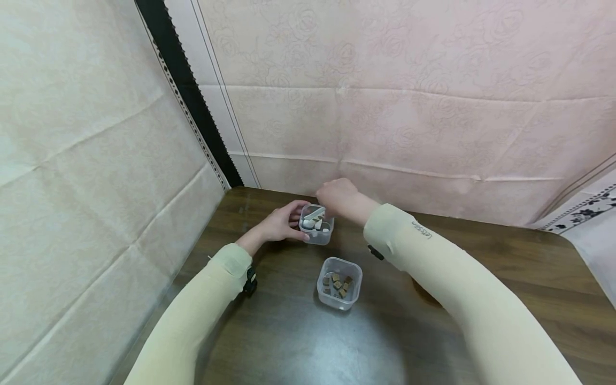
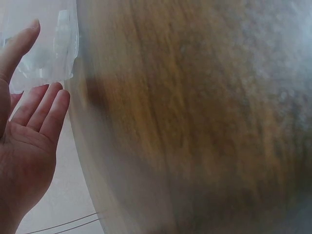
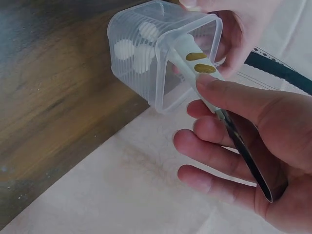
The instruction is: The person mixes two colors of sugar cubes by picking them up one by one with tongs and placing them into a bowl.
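A small clear plastic container (image 1: 318,238) stands near the table's far edge with white and tan pieces (image 1: 318,225) in it. My left hand (image 1: 283,223) holds it from the left, between thumb and fingers. In the left wrist view the left hand (image 2: 29,136) lies beside the blurred container (image 2: 48,44). My right hand (image 1: 338,194) hovers over the container and pinches a white utensil (image 1: 315,215). The right wrist view shows that right hand (image 3: 204,97) gripping the utensil (image 3: 195,56), whose white, gold-marked end reaches into the ribbed container (image 3: 129,22) above round white pieces (image 3: 134,56).
A second clear container (image 1: 354,269) with several brown cubes (image 1: 338,283) sits nearer to me on the dark wooden table (image 1: 289,331). Pink and cream fabric walls (image 1: 409,107) close off the back and left. The table's back edge runs just behind the hands.
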`<state>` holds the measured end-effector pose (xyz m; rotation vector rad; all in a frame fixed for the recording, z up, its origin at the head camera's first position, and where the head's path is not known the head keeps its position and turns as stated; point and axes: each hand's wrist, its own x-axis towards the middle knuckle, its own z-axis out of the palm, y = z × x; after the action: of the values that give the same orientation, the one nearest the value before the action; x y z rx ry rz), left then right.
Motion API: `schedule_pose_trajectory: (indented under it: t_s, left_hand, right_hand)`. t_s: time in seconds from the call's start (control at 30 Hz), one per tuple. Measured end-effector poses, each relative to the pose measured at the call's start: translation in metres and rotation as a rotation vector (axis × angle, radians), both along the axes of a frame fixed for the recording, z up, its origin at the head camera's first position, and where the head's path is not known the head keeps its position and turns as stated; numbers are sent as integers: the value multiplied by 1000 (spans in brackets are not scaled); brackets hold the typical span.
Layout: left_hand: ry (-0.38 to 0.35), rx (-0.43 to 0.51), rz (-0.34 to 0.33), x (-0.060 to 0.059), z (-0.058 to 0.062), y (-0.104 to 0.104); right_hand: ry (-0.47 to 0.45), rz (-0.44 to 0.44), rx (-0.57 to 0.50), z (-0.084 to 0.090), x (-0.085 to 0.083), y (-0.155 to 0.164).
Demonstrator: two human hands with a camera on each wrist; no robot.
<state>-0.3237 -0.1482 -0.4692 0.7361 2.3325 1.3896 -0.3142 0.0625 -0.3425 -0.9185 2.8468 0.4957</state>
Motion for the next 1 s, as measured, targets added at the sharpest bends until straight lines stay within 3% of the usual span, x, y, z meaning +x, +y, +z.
schedule_pose_trajectory:
  t_s: [0.47, 1.0]
  left_hand:
    - [7, 3, 5, 0, -2, 0]
    - [11, 3, 6, 1, -2, -1]
  right_hand:
    - [68, 100, -131, 20, 26, 38]
    - [120, 153, -240, 36, 55, 80]
